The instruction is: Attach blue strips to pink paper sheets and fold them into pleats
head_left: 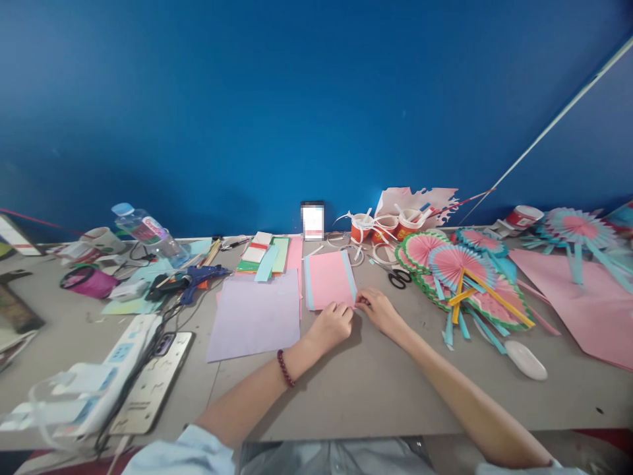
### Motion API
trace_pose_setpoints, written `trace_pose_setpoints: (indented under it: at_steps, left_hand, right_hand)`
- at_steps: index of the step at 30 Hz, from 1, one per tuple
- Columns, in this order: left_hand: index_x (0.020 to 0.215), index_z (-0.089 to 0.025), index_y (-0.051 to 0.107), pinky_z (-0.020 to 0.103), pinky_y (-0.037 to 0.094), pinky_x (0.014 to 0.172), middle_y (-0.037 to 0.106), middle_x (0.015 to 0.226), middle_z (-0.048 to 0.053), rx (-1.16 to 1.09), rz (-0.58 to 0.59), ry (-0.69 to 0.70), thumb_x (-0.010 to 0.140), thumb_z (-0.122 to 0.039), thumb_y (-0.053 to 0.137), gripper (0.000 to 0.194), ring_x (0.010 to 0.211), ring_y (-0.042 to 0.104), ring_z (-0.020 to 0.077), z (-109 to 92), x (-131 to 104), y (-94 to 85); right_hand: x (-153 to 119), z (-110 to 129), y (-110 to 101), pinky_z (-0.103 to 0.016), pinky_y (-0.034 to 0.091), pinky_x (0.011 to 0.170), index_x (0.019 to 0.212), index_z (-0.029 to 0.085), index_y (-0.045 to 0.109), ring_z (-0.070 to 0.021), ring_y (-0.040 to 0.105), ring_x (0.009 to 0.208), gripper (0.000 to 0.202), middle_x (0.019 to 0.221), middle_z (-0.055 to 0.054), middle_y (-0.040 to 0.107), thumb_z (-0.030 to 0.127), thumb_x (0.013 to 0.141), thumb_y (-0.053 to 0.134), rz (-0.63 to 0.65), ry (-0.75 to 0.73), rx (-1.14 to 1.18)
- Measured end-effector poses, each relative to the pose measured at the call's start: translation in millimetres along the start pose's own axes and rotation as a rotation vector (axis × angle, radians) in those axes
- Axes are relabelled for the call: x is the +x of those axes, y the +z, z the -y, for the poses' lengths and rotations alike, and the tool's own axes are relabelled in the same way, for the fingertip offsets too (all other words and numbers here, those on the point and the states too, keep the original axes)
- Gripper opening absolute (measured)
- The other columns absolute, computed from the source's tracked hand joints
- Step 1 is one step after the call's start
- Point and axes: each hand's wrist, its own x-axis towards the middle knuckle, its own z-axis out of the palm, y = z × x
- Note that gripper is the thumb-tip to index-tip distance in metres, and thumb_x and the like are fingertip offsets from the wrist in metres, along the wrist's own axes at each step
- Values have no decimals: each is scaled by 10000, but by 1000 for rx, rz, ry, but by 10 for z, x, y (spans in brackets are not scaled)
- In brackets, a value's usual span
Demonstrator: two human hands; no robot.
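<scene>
A pink paper sheet (330, 280) with light blue and lilac strips along its sides lies in the middle of the table. At its lower edge is my left hand (335, 324), fingers curled and pressed on the paper near the right corner. My right hand (378, 309) pinches at that same lower right corner, thumb and fingers together. What lies between the fingertips is too small to make out. A larger lilac sheet (254, 316) lies flat to the left of the pink one.
Paper fans (462, 267), black scissors (399, 278) and a white mouse-shaped object (525, 360) are on the right. Paper cups (361, 227) and a lit phone (313, 221) stand behind. Leftward are a blue glue gun (198, 280), a bottle (148, 231), a power strip (116, 363) and another phone (155, 382).
</scene>
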Motion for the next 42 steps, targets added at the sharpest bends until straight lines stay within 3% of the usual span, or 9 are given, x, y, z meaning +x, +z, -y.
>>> trace_pose_setpoints:
  at_steps: [5, 9, 12, 18, 22, 26, 29, 34, 42]
  left_hand:
    - [952, -74, 628, 346, 372, 619, 621, 933, 140, -8, 15, 15, 845, -33, 441, 219, 813, 537, 223, -18, 10, 17]
    - [971, -79, 617, 347, 381, 635, 610, 918, 136, -28, 22, -37, 840, -16, 433, 235, 833, 540, 225, -66, 10, 36]
    - [974, -80, 608, 350, 386, 652, 594, 901, 130, -40, 10, -78, 843, -23, 438, 222, 819, 539, 223, -115, 10, 42]
    - [988, -83, 596, 351, 409, 674, 593, 846, 100, -71, -31, -155, 859, -37, 438, 209, 776, 541, 212, -139, -3, -2]
    - [928, -93, 620, 333, 427, 723, 619, 861, 86, -152, -2, -195, 848, -46, 475, 172, 839, 558, 206, -32, -17, -123]
    - [893, -176, 656, 311, 430, 759, 649, 870, 44, -376, 8, -289, 881, -149, 485, 173, 868, 577, 183, 171, -18, -217]
    - [889, -206, 687, 305, 428, 764, 681, 867, 33, -514, -2, -409, 897, -241, 489, 201, 867, 600, 182, 317, -25, -225]
    - [859, -219, 701, 262, 437, 732, 706, 910, 12, -717, 25, -524, 849, -216, 554, 147, 847, 624, 159, 437, -81, -147]
    - [860, -223, 677, 234, 434, 740, 694, 943, -6, -817, 32, -465, 854, -234, 542, 136, 887, 611, 148, 515, -123, -127]
  right_hand:
    - [-53, 107, -46, -301, 422, 790, 824, 165, 591, -183, 532, 847, 136, 845, -48, 596, 112, 873, 475, 16, -52, -87]
    - [-115, 261, -35, -302, 443, 780, 885, 163, 615, -196, 541, 869, 163, 924, -67, 608, 68, 858, 484, 76, -127, -340]
    - [-174, 396, -15, -327, 458, 791, 923, 142, 619, -213, 562, 876, 196, 957, -89, 627, 34, 842, 477, 103, -103, -472]
    - [-346, 478, 26, -317, 485, 825, 1068, 126, 598, -208, 593, 931, 332, 1030, -101, 651, -9, 825, 417, 85, -74, -482]
    - [-451, 422, 87, -337, 487, 878, 1148, 117, 583, -224, 578, 1036, 403, 1137, -120, 633, -6, 808, 404, 29, -84, -488]
    - [-479, 403, 113, -353, 484, 895, 1181, 127, 583, -226, 573, 1062, 431, 1164, -117, 629, 21, 815, 381, 17, -85, -501]
    - [-472, 407, 107, -357, 483, 889, 1179, 136, 593, -232, 579, 1055, 445, 1164, -113, 632, 25, 802, 385, 21, -82, -487]
    - [-472, 400, 132, -361, 478, 883, 1179, 137, 586, -235, 578, 1048, 447, 1163, -107, 630, 19, 787, 407, 13, -66, -490]
    - [-457, 431, 105, -335, 467, 872, 1253, 183, 522, -218, 560, 1028, 485, 1165, -97, 611, 30, 802, 428, 66, -68, -548]
